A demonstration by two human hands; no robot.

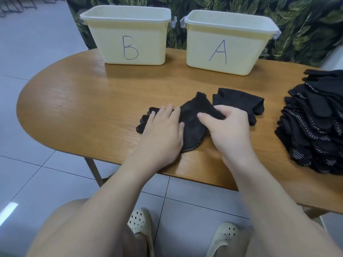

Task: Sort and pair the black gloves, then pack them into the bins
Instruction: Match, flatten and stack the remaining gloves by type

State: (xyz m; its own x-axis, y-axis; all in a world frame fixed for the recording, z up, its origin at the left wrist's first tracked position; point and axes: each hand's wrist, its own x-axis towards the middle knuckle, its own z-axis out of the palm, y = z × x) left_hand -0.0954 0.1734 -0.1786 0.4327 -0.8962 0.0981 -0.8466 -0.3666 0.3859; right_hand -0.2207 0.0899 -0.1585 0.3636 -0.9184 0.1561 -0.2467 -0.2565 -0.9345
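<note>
Gloves lie under both of our hands near the front edge of the wooden surface [74, 101]. Our left hand [163, 130] presses flat on the black glove [193, 119], fingers straight and spread over the part where its dotted fingertips stick out to the left. Our right hand [228, 128] has its grip clenched on the same glove — thumb and fingers pinch a fold of the fabric and lift it slightly off the wood. A dotted hem shows at the glove's near edge, between our two wrists.

Just beyond our right hand rests a folded glove bundle [241, 101], touching or nearly touching the glove we hold; we cannot tell which. Well to the right, at the surface's edge, sits the pile of black gloves [315, 130], many with white grip dots facing up.

At the far side stand two pale yellow bins, side by side but apart — bin B [130, 36] on the left, bin A [226, 43] on the right. What lies inside them is hidden from this angle.

Below the surface we see bare knees and two cream perforated clogs [141, 221] on the tiled floor [27, 127].
</note>
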